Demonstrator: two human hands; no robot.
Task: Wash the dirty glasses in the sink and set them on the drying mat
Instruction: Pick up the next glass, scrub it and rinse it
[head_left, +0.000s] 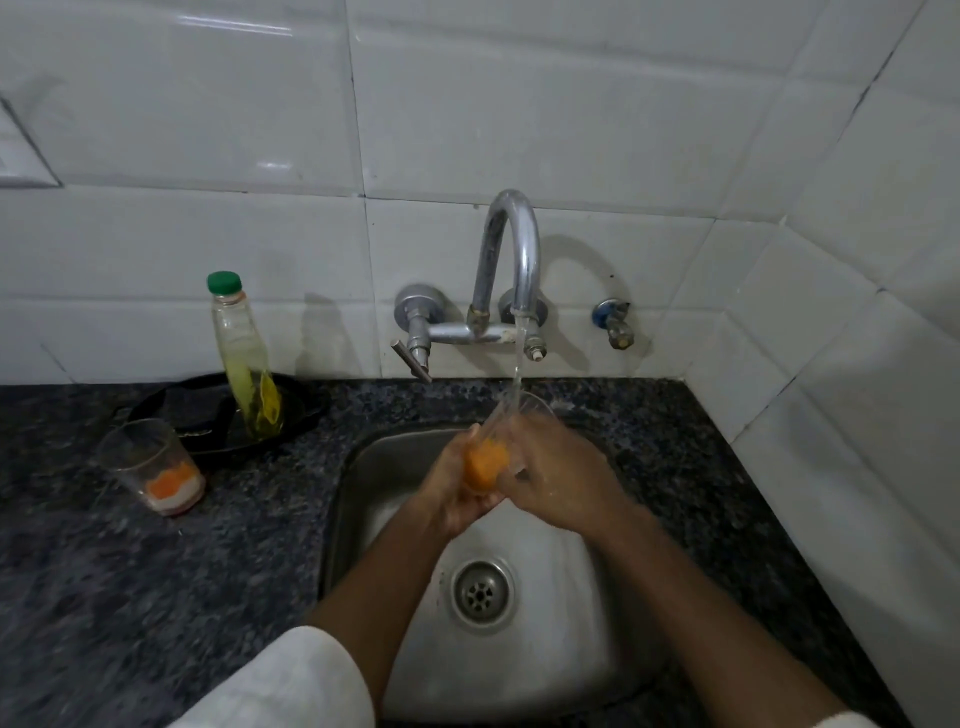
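While tap water runs, both hands, L (457, 483) & R (558, 480), curl round glass (511, 415) w/ orange residue.

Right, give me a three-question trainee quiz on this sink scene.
1. True or false: water is running from the tap onto the glass held over the sink.
2. Which hand holds the orange sponge? A) left hand B) right hand C) neither
3. Fill in: the second glass on the counter stands in front of a bottle with a ____ cap.

Key: 1 true; 2 A; 3 green.
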